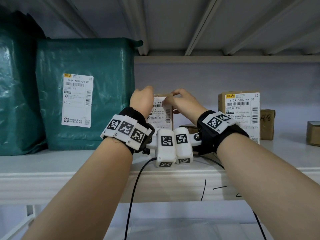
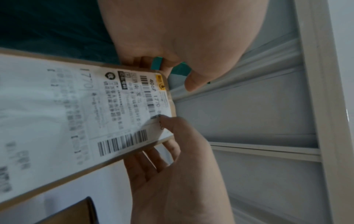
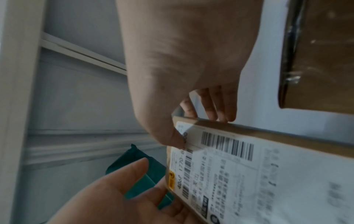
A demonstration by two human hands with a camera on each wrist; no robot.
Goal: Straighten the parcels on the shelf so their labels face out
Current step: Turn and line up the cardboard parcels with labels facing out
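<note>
Gripping the top corners, the left hand [image 1: 141, 99] and right hand [image 1: 183, 101] hold a slim brown cardboard parcel [image 1: 164, 116] upright on the white shelf [image 1: 52, 163], its white barcoded label [image 1: 160, 111] facing outward, right of the green bagged parcel [image 1: 86, 90].

Glossy green plastic parcel [image 1: 86, 94], cardboard box [image 1: 162, 111]

Teal plastic parcel [image 1: 86, 94], brown cardboard parcel [image 1: 170, 116] with white barcode label [image 1: 160, 111], white shelf [image 1: 52, 163], black-white checker wristbands [image 1: 124, 129].
</note>
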